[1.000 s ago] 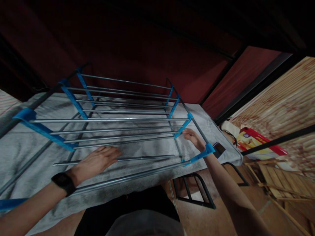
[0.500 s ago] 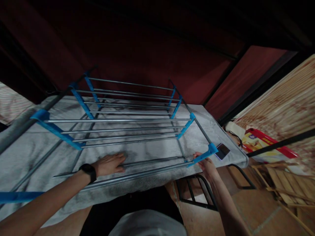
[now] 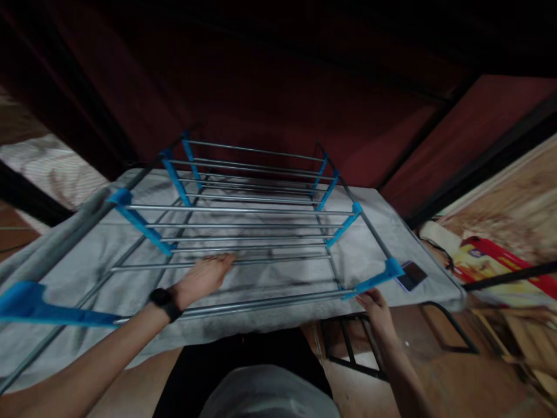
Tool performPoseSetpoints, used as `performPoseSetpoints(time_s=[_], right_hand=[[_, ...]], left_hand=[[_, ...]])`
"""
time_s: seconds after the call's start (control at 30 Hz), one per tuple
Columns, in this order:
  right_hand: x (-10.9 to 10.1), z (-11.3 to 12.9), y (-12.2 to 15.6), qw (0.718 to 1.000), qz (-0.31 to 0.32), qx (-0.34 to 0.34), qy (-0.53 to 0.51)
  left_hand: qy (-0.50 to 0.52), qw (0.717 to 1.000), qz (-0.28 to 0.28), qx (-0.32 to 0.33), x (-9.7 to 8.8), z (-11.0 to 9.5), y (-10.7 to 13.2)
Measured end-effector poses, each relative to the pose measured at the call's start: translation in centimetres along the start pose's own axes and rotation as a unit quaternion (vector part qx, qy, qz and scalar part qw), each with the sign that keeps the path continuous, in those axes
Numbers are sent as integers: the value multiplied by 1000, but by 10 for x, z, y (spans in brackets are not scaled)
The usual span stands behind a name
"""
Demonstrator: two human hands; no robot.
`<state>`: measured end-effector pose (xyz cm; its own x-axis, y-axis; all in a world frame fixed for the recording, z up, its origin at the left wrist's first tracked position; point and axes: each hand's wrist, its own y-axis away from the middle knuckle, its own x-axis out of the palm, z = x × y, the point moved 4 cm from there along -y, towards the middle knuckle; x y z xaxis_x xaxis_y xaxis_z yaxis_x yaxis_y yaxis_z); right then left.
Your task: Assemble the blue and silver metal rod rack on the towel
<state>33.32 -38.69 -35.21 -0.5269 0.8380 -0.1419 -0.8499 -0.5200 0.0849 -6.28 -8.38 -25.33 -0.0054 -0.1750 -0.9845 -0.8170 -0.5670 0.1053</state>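
Level the metal rod (image 3: 278,259) the left hand (image 3: 205,278) grips, steadying the blue bracket (image 3: 373,281) with the right hand (image 3: 378,307), its grip unclear.

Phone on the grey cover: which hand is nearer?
Right. The right hand is just below-left of the phone, by a blue bracket; the left hand is much farther left, by a metal rod.

Your view is dim, nearly black along the top, with the dark red panel (image 3: 348,128) in shadow. Metal rods (image 3: 243,209) catch soft highlights; toward your right edge, the wooden slats (image 3: 531,337) smear and stretch.
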Motion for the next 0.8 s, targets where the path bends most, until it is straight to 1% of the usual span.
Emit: performPoseSetpoints(time_s=[0.07, 0.1, 0.17, 0.23, 0.33, 0.43, 0.5, 0.57, 0.63, 0.8], right_hand=[[8, 4, 11, 999, -21, -21, 13], [12, 5, 14, 999, -34, -28, 17], [20, 7, 19, 998, -48, -39, 23], [25, 13, 23, 997, -47, -54, 26], [26, 33, 26, 994, -43, -95, 28], [23, 59, 26, 987, -46, -149, 29], [20, 74, 25, 983, -43, -177, 35], [19, 85, 26, 979, -47, -194, 42], [20, 92, 27, 977, -44, -204, 51], [24, 103, 34, 973, -6, -217, 73]], left_hand=[[2, 999, -43, -14, -9, 1, 9], [3, 998, -62, -9, -12, 1, 12], [-2, 995, -95, 12, -17, -3, 16], [-21, 991, -125, 40, -21, -11, 18], [-48, 977, -190, 79, -29, -26, 23], [-35, 964, -242, 106, -36, -36, 29], [-15, 961, -250, 115, -37, -40, 31], [1, 963, -243, 118, -35, -43, 32], [16, 969, -223, 108, -33, -46, 33], [48, 981, -176, 70, -30, -58, 34]])
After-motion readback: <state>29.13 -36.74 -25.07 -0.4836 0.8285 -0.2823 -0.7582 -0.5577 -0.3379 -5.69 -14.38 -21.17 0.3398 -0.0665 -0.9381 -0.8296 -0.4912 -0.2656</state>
